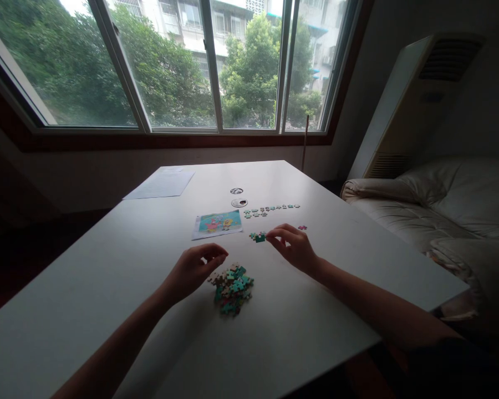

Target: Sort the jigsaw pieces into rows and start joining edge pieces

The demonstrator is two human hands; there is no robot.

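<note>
Pinched between the fingertips of my right hand is a green puzzle piece, held low beside a few small pieces. My left hand is over the upper left edge of a heap of jigsaw pieces, mostly teal, green and beige. Its thumb and fingers close together, and whatever lies between them is hidden. Just beyond the hands, a picture sheet with colourful cartoon figures lies flat. Right of it, loose puzzle pieces lie in rough rows.
Everything lies on a white table. A pinkish piece lies apart on the right. Two round items sit behind the picture, and paper sheets are at the far left. A sofa stands along the right side.
</note>
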